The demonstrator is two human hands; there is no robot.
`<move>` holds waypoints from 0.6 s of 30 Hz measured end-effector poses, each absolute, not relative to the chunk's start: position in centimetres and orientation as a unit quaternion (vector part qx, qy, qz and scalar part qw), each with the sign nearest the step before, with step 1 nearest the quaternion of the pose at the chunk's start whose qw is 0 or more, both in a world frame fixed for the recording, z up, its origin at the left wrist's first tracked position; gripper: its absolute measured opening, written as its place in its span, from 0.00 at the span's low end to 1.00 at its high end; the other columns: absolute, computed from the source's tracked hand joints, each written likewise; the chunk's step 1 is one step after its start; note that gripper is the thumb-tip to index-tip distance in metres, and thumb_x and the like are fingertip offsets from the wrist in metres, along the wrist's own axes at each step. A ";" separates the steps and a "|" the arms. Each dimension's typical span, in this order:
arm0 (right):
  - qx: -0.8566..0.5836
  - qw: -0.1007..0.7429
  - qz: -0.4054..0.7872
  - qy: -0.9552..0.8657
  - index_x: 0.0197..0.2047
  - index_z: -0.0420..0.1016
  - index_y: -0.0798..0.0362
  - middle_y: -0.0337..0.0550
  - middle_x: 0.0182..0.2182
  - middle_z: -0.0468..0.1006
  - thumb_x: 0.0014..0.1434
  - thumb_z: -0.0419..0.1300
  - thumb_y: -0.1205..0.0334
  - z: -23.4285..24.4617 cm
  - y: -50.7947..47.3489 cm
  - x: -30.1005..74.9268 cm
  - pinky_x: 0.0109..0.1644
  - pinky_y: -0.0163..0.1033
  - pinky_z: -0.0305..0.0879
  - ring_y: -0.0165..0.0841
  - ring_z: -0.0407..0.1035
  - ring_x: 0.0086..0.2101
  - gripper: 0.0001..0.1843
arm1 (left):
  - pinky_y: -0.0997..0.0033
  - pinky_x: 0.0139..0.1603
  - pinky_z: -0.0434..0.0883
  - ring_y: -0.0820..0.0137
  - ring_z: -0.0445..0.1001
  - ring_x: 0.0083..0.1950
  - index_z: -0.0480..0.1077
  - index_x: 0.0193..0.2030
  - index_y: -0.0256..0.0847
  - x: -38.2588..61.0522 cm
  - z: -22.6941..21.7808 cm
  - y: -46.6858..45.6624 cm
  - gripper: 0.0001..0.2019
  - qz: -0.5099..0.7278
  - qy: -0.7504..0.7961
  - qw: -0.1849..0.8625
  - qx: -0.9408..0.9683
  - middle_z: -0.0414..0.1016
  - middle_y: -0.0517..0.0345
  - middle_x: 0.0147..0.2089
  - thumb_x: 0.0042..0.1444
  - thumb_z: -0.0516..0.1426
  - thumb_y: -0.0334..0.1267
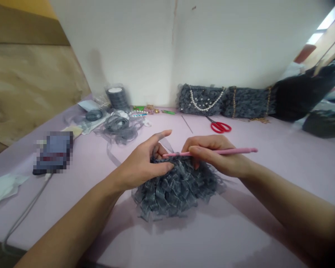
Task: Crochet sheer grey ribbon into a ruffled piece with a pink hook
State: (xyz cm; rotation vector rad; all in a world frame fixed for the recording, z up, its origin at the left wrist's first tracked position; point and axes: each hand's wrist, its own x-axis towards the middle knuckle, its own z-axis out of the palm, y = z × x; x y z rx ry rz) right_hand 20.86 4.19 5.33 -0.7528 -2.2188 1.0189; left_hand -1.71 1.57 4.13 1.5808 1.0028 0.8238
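The left forearm runs up from the lower left, the left hand at frame centre, thumb and fingers pinched, index finger raised. The right forearm runs from the lower right; the right hand curls in a pen-like grip beside it

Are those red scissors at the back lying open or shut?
Shut: the red scissors lie flat, blades together in one thin line, handle loops side by side.
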 end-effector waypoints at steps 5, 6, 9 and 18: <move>-0.258 0.262 0.360 -0.857 0.35 0.75 0.51 0.38 0.26 0.78 0.66 0.52 0.60 6.2 4.4 21.3 0.29 0.35 0.63 0.30 0.71 0.27 0.13 | 0.71 0.37 0.63 0.72 0.67 0.36 0.52 0.70 0.44 -1.8 4.5 1.6 0.40 0.351 0.443 0.481 0.671 0.69 0.61 0.35 0.51 0.62 0.32; -0.259 0.263 0.350 -0.861 0.35 0.76 0.51 0.38 0.26 0.79 0.66 0.52 0.61 6.3 4.4 21.3 0.29 0.35 0.63 0.30 0.72 0.28 0.13 | 0.71 0.37 0.63 0.72 0.67 0.36 0.52 0.70 0.44 -1.8 4.5 1.6 0.40 0.355 0.446 0.472 0.672 0.69 0.61 0.34 0.51 0.62 0.32; -0.267 0.260 0.315 -0.873 0.36 0.76 0.52 0.39 0.27 0.79 0.66 0.51 0.64 6.4 4.3 21.3 0.29 0.34 0.64 0.30 0.72 0.28 0.12 | 0.71 0.38 0.63 0.72 0.67 0.36 0.53 0.69 0.44 -1.8 4.4 1.5 0.39 0.366 0.454 0.444 0.680 0.68 0.62 0.34 0.51 0.61 0.32; -0.260 0.266 0.150 -0.916 0.33 0.69 0.56 0.42 0.29 0.70 0.68 0.47 0.64 5.3 3.2 19.7 0.30 0.33 0.59 0.27 0.63 0.26 0.14 | 0.72 0.41 0.63 0.72 0.66 0.35 0.57 0.68 0.43 -1.1 3.8 0.8 0.34 0.400 0.480 0.271 0.732 0.68 0.63 0.34 0.53 0.58 0.31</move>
